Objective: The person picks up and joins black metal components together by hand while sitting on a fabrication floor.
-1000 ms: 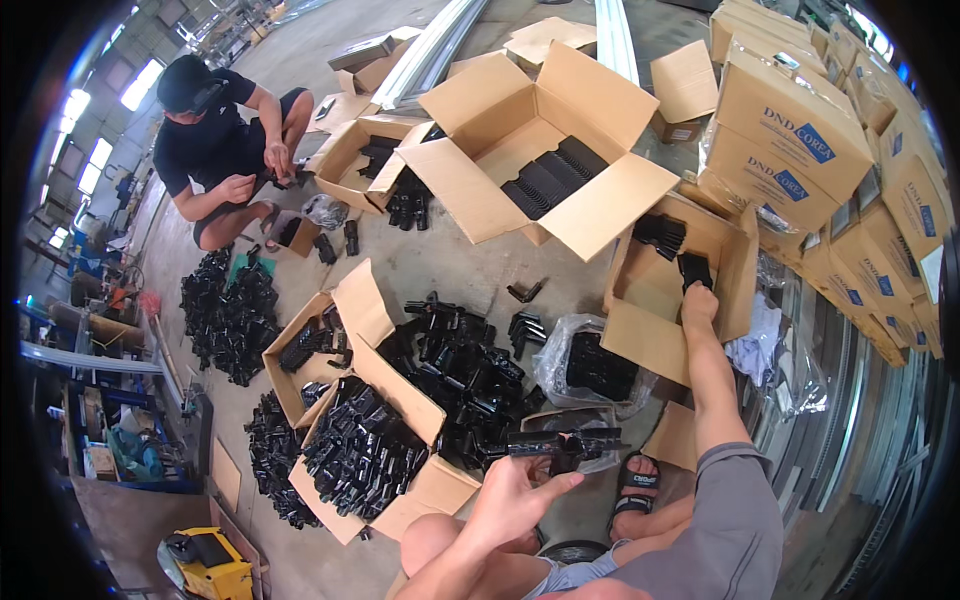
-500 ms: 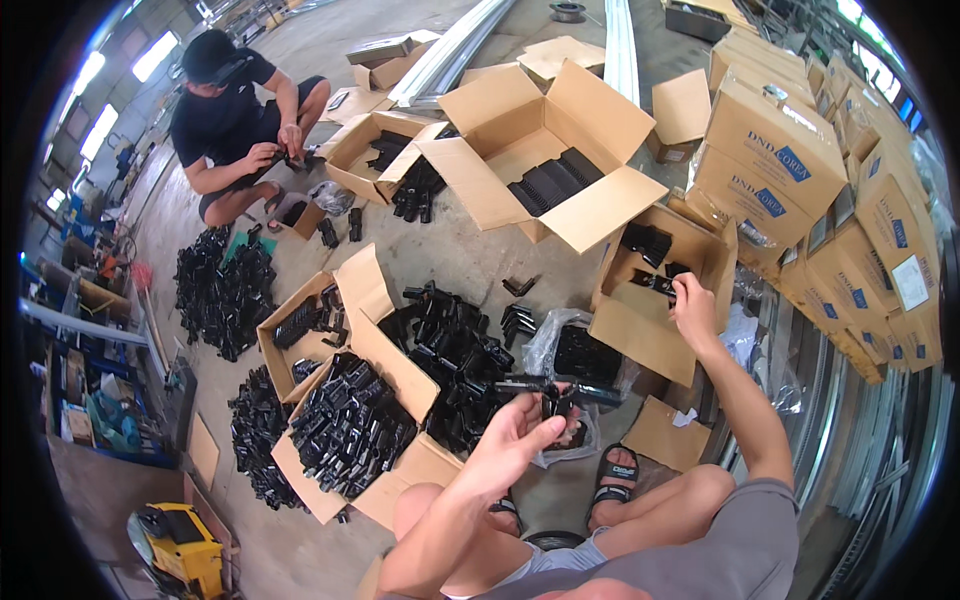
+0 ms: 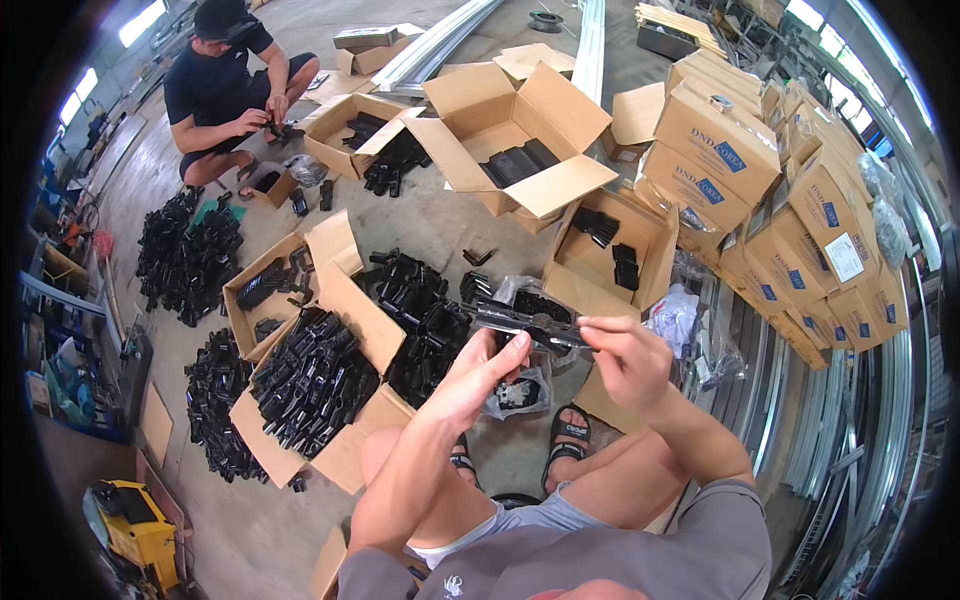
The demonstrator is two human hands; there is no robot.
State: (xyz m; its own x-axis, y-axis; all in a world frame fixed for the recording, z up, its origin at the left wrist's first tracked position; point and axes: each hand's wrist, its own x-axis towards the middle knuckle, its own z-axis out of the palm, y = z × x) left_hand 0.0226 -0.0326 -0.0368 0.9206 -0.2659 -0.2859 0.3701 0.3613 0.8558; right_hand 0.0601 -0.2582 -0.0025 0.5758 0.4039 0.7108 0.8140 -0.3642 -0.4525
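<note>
In the head view, the left hand (image 3: 475, 375) has its grip closed around the left part of a long, glossy black hard-edged piece (image 3: 520, 322), while the right hand (image 3: 632, 358) pinches at its right end. The piece is held above a clear crinkled plastic bag (image 3: 537, 396) of black parts. Just beyond, the flaps of an open brown cardboard box (image 3: 655, 250) limit the room on the right; on the left, a heap of glossy black brackets (image 3: 415, 310) lies near the left hand. Grey concrete floor (image 3: 408, 228) runs as a strip between the heap and a large open brown carton (image 3: 572, 203), with one angled black bracket (image 3: 477, 257) on it.

The left palm is hidden, and the hands cover part of the bag. Whether the held piece is one part or two joined, I cannot tell. The dark lens rim cuts off a yellow boxy machine (image 3: 140, 540) at lower left.
</note>
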